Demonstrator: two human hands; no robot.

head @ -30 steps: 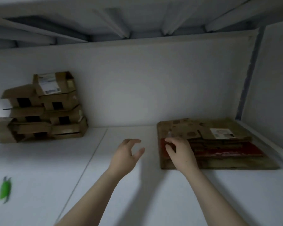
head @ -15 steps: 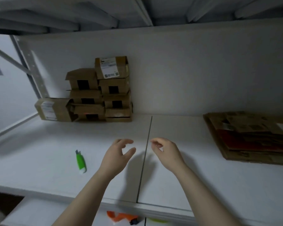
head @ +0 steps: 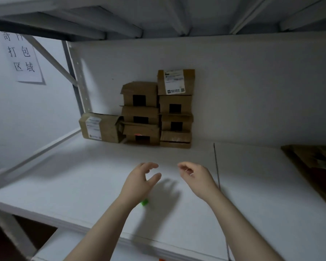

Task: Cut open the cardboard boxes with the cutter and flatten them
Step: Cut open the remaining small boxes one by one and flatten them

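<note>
Several small cardboard boxes [head: 158,112] stand stacked against the back wall of a white shelf [head: 83,185]; one more box [head: 100,127] lies on its side to their left. A pile of flattened cardboard [head: 314,166] lies at the right edge. The green cutter [head: 145,202] lies on the shelf, mostly hidden under my left wrist. My left hand [head: 139,179] and my right hand [head: 198,178] hover side by side over the shelf in front of the stack, fingers loosely curved, holding nothing.
A shelf board hangs low overhead. A grey upright post [head: 77,81] and a diagonal brace stand at the left rear. A paper sign [head: 23,55] hangs on the left wall. A seam [head: 216,166] runs across the shelf beside my right hand.
The view has swung left from the flattened pile toward the stack of boxes. My right hand left the flattened cardboard; both hands now hover in front of the stack, and the cutter lies under my left wrist.
</note>
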